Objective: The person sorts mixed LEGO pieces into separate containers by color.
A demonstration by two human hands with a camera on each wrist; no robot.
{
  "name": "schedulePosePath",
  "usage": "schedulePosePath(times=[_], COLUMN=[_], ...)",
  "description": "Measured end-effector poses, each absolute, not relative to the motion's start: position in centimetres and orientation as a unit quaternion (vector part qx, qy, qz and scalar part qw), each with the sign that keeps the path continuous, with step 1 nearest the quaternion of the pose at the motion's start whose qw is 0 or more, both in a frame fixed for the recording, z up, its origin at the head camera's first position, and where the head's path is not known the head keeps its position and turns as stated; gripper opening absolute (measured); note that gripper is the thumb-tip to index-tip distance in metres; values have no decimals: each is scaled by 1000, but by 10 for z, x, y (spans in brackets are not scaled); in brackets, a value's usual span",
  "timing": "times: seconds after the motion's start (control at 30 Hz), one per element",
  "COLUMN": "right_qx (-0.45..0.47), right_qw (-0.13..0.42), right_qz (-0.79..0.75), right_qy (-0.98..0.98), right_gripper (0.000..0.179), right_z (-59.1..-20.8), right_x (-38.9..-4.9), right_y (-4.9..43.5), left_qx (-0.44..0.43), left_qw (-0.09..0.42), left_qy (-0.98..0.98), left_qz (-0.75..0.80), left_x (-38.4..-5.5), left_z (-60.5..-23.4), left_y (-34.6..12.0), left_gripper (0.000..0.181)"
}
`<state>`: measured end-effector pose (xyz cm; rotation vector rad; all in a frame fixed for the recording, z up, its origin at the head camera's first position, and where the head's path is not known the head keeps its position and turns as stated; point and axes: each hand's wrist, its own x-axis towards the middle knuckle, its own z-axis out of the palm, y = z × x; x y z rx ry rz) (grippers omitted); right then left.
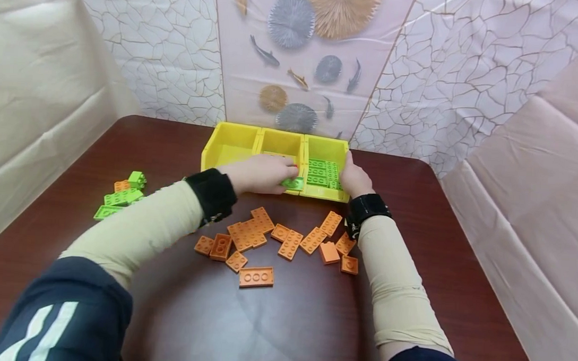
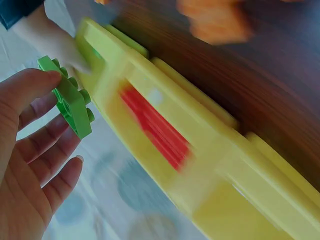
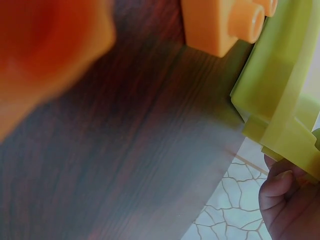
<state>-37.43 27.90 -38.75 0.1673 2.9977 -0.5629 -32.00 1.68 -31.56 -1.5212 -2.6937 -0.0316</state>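
Observation:
My left hand (image 1: 264, 173) is over the middle compartment of a yellow three-part bin (image 1: 229, 138). It pinches a green building brick (image 2: 74, 100) between thumb and fingers, studs facing away from the palm in the left wrist view. Red bricks (image 2: 155, 125) lie in that middle compartment. At the bin's right end, my right hand (image 1: 356, 177) grips the outer side wall (image 3: 280, 120). Green bricks (image 1: 324, 172) lie flat in rows in the right compartment, beside that hand. The fingers on the wall's far side are partly hidden.
Several orange bricks (image 1: 290, 244) are scattered on the dark wooden table (image 1: 188, 315) in front of the bin. A small pile of green bricks (image 1: 121, 197) with an orange one (image 1: 121, 185) lies to the left. A patterned cloth (image 1: 293, 69) hangs behind the table.

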Motion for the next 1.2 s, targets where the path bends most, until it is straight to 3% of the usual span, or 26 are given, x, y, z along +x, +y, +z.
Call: schedulePosePath(times=[0.23, 0.63, 0.93, 1.2], right_qx=[66, 54, 61, 70], right_qw=[39, 30, 32, 30], right_qz=[-219, -186, -202, -199], right_qy=[973, 981, 977, 977], right_gripper=[53, 57, 57, 59], right_z=[-387, -387, -392, -391], right_x=[-372, -374, -373, -374], right_y=[277, 277, 279, 279], left_qx=[-501, -466, -410, -412], left_qw=[6, 22, -13, -15], left_qy=[-865, -884, -909, -907], left_qz=[17, 39, 75, 82], left_x=[-338, -363, -368, -371], left_z=[-323, -344, -360, -367], left_y=[79, 107, 117, 115], left_gripper=[23, 22, 28, 29])
